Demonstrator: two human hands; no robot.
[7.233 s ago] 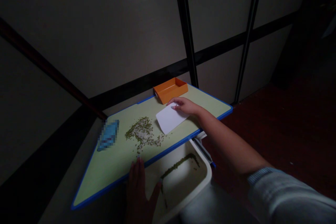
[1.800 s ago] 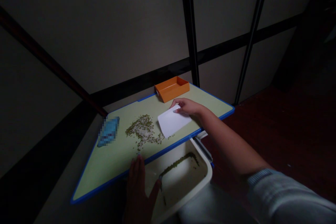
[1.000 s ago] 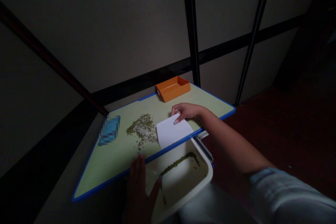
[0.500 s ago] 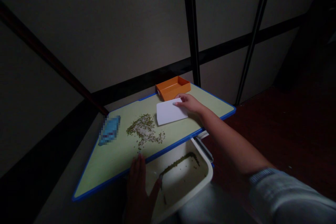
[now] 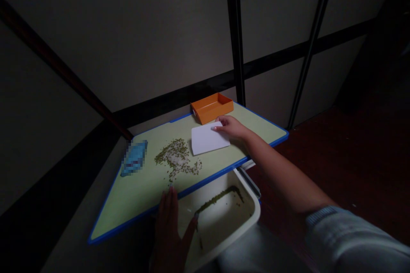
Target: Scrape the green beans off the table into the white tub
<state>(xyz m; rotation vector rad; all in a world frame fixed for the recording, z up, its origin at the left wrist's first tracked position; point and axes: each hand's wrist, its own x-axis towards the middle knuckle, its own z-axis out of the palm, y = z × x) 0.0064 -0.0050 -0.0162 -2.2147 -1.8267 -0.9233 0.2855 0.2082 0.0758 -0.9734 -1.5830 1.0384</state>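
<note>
My right hand pinches the upper right corner of a flat white card, thumb on top. The card is held tilted over the pale green tabletop, right of a spread heap of small green and white grains. At the table's front edge is my left hand, fingers stretched and thumb apart, nothing in it. Its fingertips reach the blue rim near the lowest grains. Below that edge sits a cream plastic tub, with a line of green grains along its inside; the left thumb is over it.
An orange open tray stands at the back of the table by the wall. A blue packet, blurred out, lies at the left edge. Dark-framed wall panels rise behind the table. Reddish dark floor shows at right.
The white card in my right hand has dipped very slightly toward the tabletop. My left hand and the grains look the same.
</note>
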